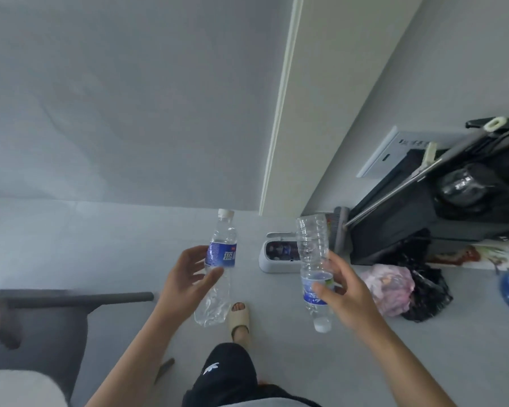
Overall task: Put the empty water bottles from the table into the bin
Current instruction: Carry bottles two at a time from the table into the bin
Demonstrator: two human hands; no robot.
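Bottles, 2, empty: left hand (185,277) grips capped bottle (218,268), right hand (346,292) grips inverted bottle (313,265).

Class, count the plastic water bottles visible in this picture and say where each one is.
2. One bottle, cap up, is held in the left hand; the other bottle, cap down, in the right hand. Others may lie out of view.

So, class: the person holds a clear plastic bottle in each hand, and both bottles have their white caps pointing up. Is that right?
Not quite. The head view shows the left hand holding its bottle cap up, but the right hand holds its bottle upside down, white cap pointing down.
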